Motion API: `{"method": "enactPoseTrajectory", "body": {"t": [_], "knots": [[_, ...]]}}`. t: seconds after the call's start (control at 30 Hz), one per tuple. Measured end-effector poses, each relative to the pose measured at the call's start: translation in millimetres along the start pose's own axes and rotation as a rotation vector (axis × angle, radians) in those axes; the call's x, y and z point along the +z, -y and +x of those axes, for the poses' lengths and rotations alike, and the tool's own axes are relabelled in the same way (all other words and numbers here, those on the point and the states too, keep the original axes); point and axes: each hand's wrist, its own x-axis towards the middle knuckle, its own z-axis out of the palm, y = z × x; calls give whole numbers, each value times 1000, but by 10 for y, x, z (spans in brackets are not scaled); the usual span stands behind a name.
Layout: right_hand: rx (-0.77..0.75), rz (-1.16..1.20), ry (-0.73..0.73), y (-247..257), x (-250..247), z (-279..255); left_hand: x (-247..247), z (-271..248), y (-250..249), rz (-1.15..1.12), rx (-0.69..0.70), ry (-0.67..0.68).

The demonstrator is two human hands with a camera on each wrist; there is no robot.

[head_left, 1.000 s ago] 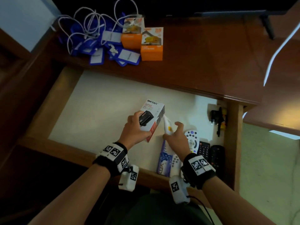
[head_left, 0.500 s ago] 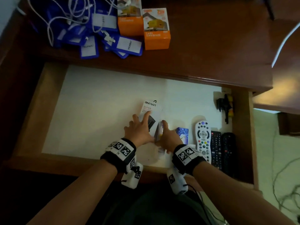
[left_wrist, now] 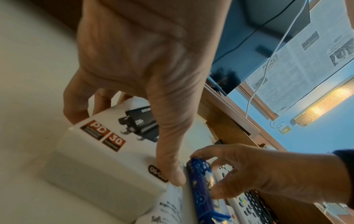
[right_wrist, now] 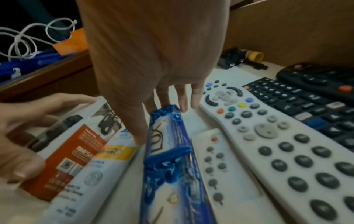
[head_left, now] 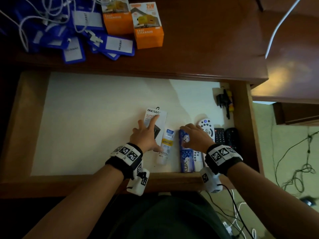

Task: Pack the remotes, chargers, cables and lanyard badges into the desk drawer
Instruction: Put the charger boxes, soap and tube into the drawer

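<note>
Four remotes [head_left: 206, 130] lengthwise, front-to-back

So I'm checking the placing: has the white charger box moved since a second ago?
Yes. The white charger box was held tilted above the drawer floor; now it lies flat there beside the tube, under the left hand.
</note>
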Motion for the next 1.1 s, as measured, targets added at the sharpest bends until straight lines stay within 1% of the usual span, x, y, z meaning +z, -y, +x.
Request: {"method": "enactPoseTrajectory", "body": {"t": [0.2,0.43,0.5,0.57,0.63,0.67,0.77,0.87,0.93,1.1], "knots": [[-59,-67,-89,-65,36,-2,76,-107,-30,-1,-47,-2],[-90,-113,-48,-90,-4,15,209,-317,-84,-55,-128,-10],[-128,-162,-94,-42,-12,17,238,-354,-91,-57,-135,-1],[-215,-148,-141,77,-12,14,255,-377,-98,-70,-140,13],[-307,-116,-107,227,12,26,271,-399,-100,-111,-150,32],[-328,-117,-72,291,28,36,285,-411,-100,-133,-154,43],[-323,-176,-21,380,46,51,335,-456,-108,-171,-154,60],[-338,-247,-11,359,44,36,377,-492,-136,-171,-154,65],[-359,-277,-5,319,33,35,398,-507,-153,-157,-151,57],[-378,-308,6,233,7,59,416,-540,-183,-102,-137,-38]]}}
